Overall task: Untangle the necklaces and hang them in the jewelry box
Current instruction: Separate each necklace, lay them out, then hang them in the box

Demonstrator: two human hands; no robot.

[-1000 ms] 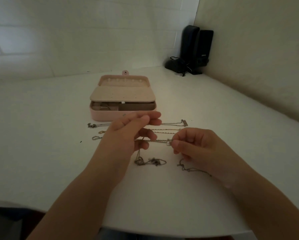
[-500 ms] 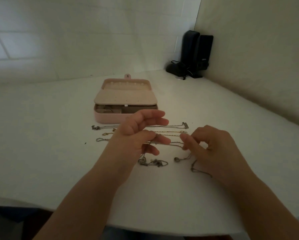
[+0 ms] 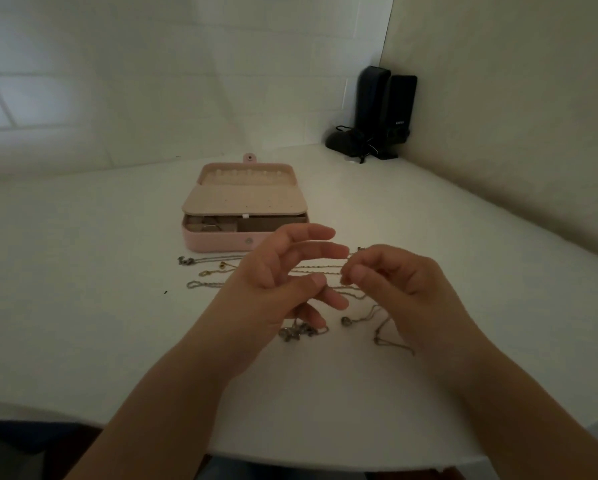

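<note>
A pink jewelry box (image 3: 218, 242) stands open on the white table (image 3: 83, 306), its lid laid back with a row of small hooks inside. Several thin necklaces (image 3: 207, 261) lie stretched in rows in front of the box. A tangled clump of chain (image 3: 296, 332) lies nearer me, with another loose chain (image 3: 382, 336) to its right. My left hand (image 3: 273, 282) hovers over the chains, thumb and a finger pinching a thin chain that hangs down to the clump. My right hand (image 3: 391, 285) pinches a thin chain at its fingertips, close to the left hand's fingers.
Two black speakers (image 3: 384, 109) with a coiled cable stand in the far right corner against the wall. The table's curved front edge (image 3: 325, 462) runs close below my forearms. The light is dim.
Both hands have let the short stretched chain go slack and risen a little. My right hand has shifted left and up toward the left hand's fingers; a chain end now lies on the table.
</note>
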